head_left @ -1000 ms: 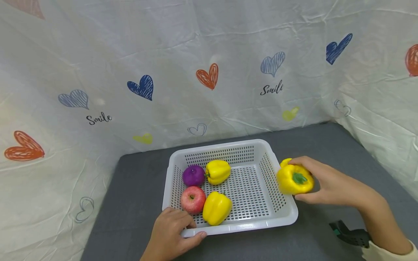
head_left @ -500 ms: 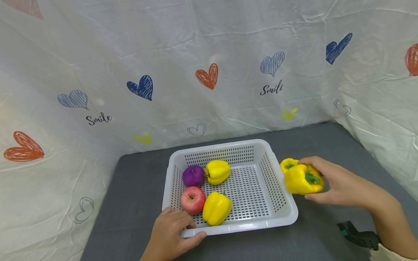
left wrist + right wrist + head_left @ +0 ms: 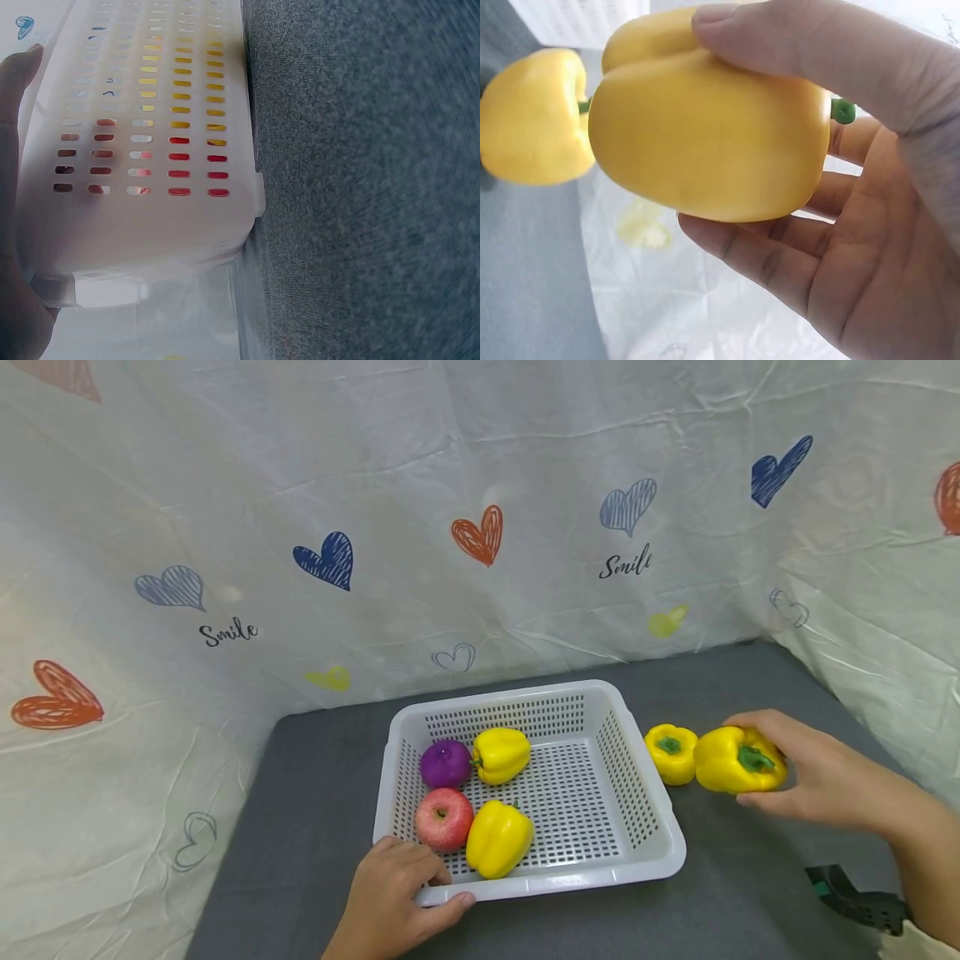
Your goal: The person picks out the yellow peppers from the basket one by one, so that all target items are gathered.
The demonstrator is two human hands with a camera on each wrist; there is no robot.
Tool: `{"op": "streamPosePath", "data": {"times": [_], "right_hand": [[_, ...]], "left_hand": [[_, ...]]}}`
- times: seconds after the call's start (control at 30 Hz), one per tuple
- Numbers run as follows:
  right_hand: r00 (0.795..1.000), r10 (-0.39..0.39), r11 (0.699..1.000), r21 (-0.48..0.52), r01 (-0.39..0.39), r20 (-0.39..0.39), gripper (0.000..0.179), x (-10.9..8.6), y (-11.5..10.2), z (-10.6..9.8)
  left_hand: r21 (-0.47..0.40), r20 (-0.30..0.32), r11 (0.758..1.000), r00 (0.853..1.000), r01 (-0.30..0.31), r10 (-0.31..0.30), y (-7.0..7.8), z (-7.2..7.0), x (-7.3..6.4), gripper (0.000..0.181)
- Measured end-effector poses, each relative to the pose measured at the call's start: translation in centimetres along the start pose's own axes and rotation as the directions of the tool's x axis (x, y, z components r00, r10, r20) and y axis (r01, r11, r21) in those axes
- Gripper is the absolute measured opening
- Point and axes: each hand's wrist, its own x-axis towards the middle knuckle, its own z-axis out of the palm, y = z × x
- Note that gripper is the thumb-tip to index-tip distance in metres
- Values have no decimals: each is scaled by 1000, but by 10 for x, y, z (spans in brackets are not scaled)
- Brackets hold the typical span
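Note:
My right hand (image 3: pixel 828 772) grips a yellow bell pepper (image 3: pixel 735 762) with a green stem, to the right of the white plastic basket (image 3: pixel 570 878). In the right wrist view the thumb lies over the held pepper and the fingers curl below it. Another yellow bell pepper (image 3: pixel 670 753) sits on the table between the held one and the basket. My left hand (image 3: pixel 401 893) holds the basket's near left corner, thumb on the rim and fingers over the inside. In the basket lie a purple round vegetable (image 3: pixel 446 764), a red apple (image 3: pixel 443 819) and two yellow bell peppers (image 3: pixel 498 839).
The dark grey table (image 3: pixel 300 827) reaches back to a white curtain (image 3: pixel 390 460) printed with hearts and the word "Smile". A black strap (image 3: pixel 855 897) shows at the right forearm. The basket's slotted side wall (image 3: pixel 135 217) fills the left part of the left wrist view.
My right hand has carried its bell pepper rightward, away from the basket's side, so the pepper on the table behind it now shows fully. The left hand and basket have stayed put.

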Motion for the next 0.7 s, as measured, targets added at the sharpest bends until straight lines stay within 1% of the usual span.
{"op": "streamPosePath", "data": {"times": [0.1, 0.2, 0.33, 0.43, 0.6, 0.7], "right_hand": [[1000, 22, 1000, -19, -22, 8, 86, -1, 6, -2], [999, 45, 998, -37, -44, 22, 85, -2, 11, -4], [998, 52, 996, -69, -49, 29, 85, -2, 18, -5], [998, 54, 995, -84, -51, 31, 84, -1, 24, -4], [995, 78, 994, -85, -73, 61, 81, 0, 35, 0], [991, 91, 994, -67, -84, 99, 79, 3, 41, 5]], "left_hand": [[-2, -6, 1000, 1000, -3, 3, 0, 0, 0, 33], [3, 3, 1000, 1000, 10, -11, 1, 0, 0, 34], [11, 14, 1000, 1000, 24, -24, 1, 0, 0, 35], [11, 10, 1000, 1000, 19, -20, 0, 0, 0, 35], [9, 4, 1000, 1000, 9, -9, 0, 0, 0, 34], [6, 2, 1000, 1000, 6, -6, 0, 0, 0, 34]]}}
